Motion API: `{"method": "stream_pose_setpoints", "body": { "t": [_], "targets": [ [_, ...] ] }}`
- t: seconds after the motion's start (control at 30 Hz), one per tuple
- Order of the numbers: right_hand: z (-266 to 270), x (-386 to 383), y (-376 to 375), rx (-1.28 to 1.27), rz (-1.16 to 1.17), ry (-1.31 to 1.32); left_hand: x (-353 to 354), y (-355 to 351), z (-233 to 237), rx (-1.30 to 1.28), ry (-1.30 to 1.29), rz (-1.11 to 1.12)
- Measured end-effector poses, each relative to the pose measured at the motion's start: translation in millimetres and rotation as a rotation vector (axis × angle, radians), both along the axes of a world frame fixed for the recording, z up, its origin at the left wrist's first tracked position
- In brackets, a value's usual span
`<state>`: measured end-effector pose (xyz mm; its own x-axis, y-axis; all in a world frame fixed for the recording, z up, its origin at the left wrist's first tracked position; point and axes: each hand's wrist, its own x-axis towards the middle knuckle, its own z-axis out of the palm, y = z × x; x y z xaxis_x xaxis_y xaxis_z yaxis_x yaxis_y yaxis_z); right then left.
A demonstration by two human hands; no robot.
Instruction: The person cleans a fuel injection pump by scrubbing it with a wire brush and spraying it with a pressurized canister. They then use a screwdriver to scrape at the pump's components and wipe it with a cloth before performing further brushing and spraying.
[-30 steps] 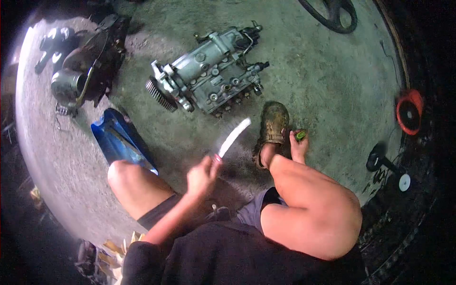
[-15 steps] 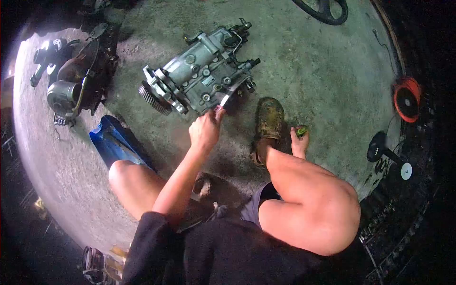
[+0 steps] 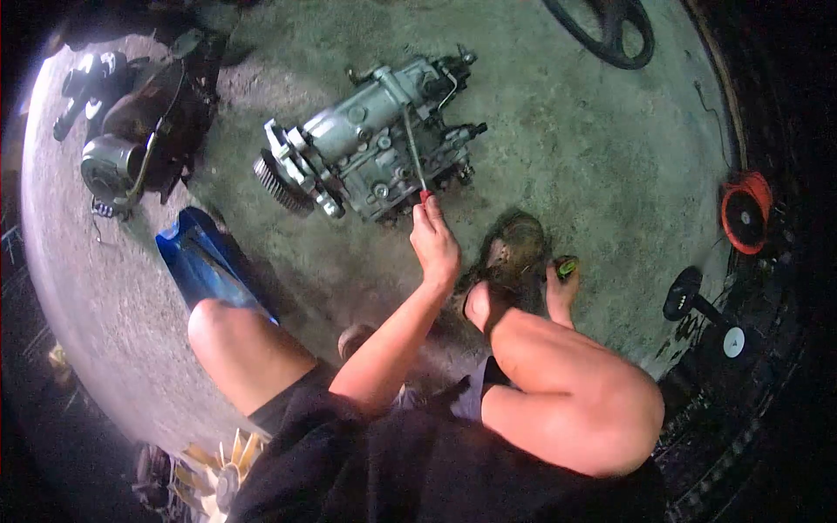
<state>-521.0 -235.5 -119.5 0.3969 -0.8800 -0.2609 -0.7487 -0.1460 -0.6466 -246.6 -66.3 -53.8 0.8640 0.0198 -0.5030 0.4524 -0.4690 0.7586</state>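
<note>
A metal pump assembly (image 3: 370,131) with a toothed gear (image 3: 277,185) on its left end lies on the floor before me. My left hand (image 3: 434,244) is closed on the red handle of a screwdriver (image 3: 413,144), at the pump's near side. The slim metal shaft points up across the pump body; whether its tip touches cannot be made out. Beyond my right shin, my right hand (image 3: 561,292) is closed round a small yellow-green and dark object (image 3: 567,267). Only its end shows, and my leg hides part of the forearm.
A blue scoop-like tray (image 3: 187,261) lies by my left knee. Dark machine parts (image 3: 144,144) stand at the left, and a steering wheel (image 3: 619,39) lies at the top right. An orange-rimmed round item (image 3: 745,213) sits at the right; a pale fan (image 3: 228,475) is at bottom left.
My left hand has moved right along the pump's near side, and the screwdriver now points up and left across the body. My right foot has shifted slightly; my right hand still holds its object.
</note>
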Motion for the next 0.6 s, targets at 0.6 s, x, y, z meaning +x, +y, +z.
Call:
{"method": "stream_pose_setpoints", "body": {
  "t": [0.6],
  "targets": [
    [-28.9, 277.5, -109.5, 0.623, 0.204, -0.655, -51.0, 7.9, 5.8, 0.128, 0.214, 0.069]
  ]
}}
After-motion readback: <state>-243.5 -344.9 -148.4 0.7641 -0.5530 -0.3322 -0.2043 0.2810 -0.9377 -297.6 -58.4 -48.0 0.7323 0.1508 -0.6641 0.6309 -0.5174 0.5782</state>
